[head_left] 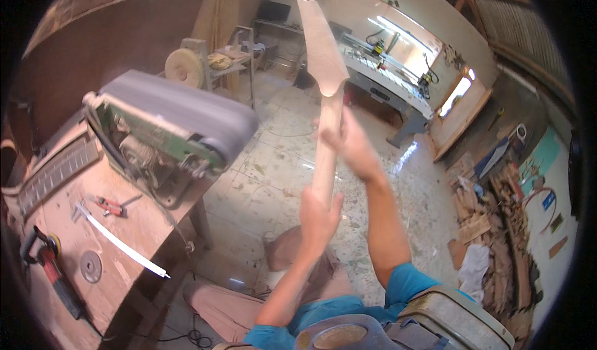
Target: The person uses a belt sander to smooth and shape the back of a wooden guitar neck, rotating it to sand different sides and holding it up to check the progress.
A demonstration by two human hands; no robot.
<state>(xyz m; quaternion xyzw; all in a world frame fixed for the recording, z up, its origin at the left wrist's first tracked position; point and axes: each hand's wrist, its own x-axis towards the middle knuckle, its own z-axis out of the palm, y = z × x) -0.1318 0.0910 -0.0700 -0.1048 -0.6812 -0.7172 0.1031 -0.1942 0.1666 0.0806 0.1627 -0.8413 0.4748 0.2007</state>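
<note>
1. We hold a wooden guitar neck [324, 101] upright in front of us, its headstock at the top, above the tiled floor [273, 170].
2. Our left hand [318, 216] is closed around the lower end of the neck.
3. Our right hand [348, 142] grips the neck higher, just under the headstock; the two hands are apart.
4. On our left stands a belt sander [177, 123] on a workbench [74, 225]; an angle grinder [53, 269] lies there.
5. Wood scraps [497, 225] are piled at the right.
</note>
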